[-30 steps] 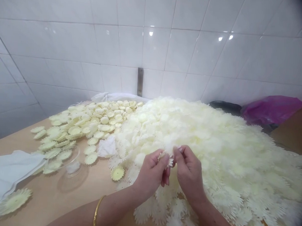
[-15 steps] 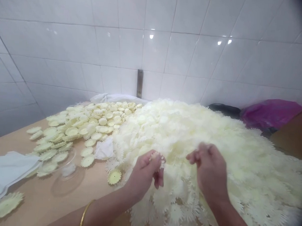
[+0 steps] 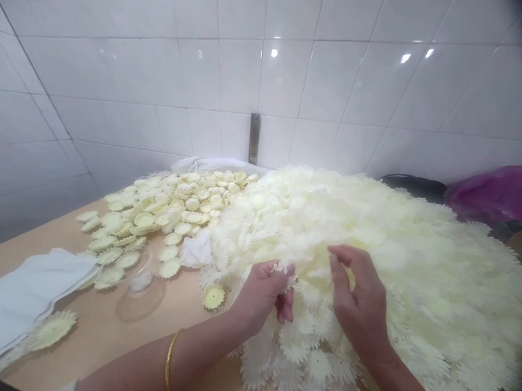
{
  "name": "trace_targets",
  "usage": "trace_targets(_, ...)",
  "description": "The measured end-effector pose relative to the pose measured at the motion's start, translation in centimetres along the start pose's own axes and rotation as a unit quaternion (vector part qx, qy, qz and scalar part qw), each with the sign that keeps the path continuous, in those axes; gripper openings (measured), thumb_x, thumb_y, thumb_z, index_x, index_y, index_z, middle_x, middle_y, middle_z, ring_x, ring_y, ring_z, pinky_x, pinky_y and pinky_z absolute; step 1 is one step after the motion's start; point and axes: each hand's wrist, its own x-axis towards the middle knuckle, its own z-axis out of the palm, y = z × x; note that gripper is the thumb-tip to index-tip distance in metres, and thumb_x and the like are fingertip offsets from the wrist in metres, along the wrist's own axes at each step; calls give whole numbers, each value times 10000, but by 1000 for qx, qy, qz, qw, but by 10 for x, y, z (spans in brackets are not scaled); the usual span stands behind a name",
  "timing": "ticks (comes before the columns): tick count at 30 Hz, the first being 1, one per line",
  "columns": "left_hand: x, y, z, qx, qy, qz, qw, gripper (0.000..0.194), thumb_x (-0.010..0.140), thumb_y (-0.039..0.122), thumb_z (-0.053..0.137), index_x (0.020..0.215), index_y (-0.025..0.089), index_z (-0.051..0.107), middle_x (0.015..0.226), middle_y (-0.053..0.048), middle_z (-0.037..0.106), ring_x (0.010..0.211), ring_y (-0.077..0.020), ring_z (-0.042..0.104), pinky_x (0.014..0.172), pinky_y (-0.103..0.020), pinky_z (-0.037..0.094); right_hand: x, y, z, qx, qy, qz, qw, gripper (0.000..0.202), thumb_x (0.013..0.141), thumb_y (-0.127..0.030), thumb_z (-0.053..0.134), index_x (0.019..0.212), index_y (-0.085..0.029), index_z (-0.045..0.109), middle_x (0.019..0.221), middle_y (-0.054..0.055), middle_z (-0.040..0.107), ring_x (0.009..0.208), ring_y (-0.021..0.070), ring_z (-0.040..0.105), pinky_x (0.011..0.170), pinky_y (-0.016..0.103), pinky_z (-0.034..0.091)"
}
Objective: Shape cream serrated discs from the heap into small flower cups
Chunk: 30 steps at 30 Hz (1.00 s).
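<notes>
A big heap of cream-white fabric flower petals [image 3: 372, 235] covers the right half of the wooden table [image 3: 94, 338]. My left hand [image 3: 263, 293], a gold bangle on its wrist, pinches a small petal piece [image 3: 280, 269] at the heap's near edge. A little to the right, my right hand [image 3: 360, 306] rests on the heap with thumb and fingers curled apart, and I see nothing held in it. A flatter spread of yellowish flower discs [image 3: 174, 206] lies to the left of the heap.
A clear glass dish [image 3: 140, 288] stands on the table left of my hands. A white cloth [image 3: 18, 297] lies at the left edge, with one loose disc [image 3: 51, 330] below it. A purple plastic bag [image 3: 495, 191] and a dark object sit at the back right against the tiled wall.
My hands were together on one petal piece; the right hand let go and moved right onto the heap. The left hand keeps its piece. The camera shifted slightly.
</notes>
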Motion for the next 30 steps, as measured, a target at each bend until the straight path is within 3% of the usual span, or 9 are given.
trace_targets(5,-1,-3,0,23,16,-1,1000,381,681,500,587,586,162,439,348,60,411,277,-68,395,298,-172,232,-8,-7,5,89,-134,6,987,163,780,-294,550,911,-198,533,890,64,561,849,212,533,727,321,430)
trace_targets(9,0,-6,-2,16,8,-17,1000,397,667,523,588,579,158,461,356,52,414,303,-73,413,321,-180,249,-12,-11,10,144,-212,65,964,200,704,-282,632,858,-195,539,816,42,589,758,202,564,679,305,443)
trace_targets(13,0,-3,-2,-4,-41,-38,998,501,742,615,397,604,146,504,416,27,441,348,-81,454,359,-190,290,-10,-17,9,288,-254,151,911,70,802,-274,513,825,-208,517,585,-13,574,517,163,557,564,291,453)
trace_targets(15,-1,-1,-2,-15,-58,-41,997,516,756,622,356,654,145,521,444,24,452,372,-85,470,386,-197,320,-9,-18,9,338,-260,186,885,116,835,-309,466,799,-210,512,501,-34,537,441,153,524,533,290,445)
trace_targets(18,-2,2,0,-18,-72,-44,996,406,739,557,473,727,153,514,471,30,471,403,-93,493,404,-195,339,-8,-13,8,299,-216,210,905,202,814,-362,498,709,-192,524,530,-20,532,496,148,517,561,273,423)
trace_targets(21,-2,3,1,12,-56,-38,998,327,716,472,561,730,152,499,453,38,469,389,-90,481,391,-190,339,-7,-8,7,237,-189,191,933,234,817,-356,492,673,-175,529,604,-4,537,592,143,504,595,247,395)
trace_targets(26,-2,0,1,70,-19,-12,997,325,706,474,563,693,156,497,404,57,419,332,-79,420,338,-182,282,-8,-7,9,235,-232,153,932,143,797,-311,529,765,-173,546,697,8,563,673,152,520,642,245,397)
trace_targets(30,-4,0,2,96,-26,-9,995,343,720,499,538,702,160,494,399,58,413,334,-79,420,343,-178,276,-8,-8,9,231,-205,169,936,203,812,-311,507,663,-173,506,630,-9,505,614,129,465,587,227,370)
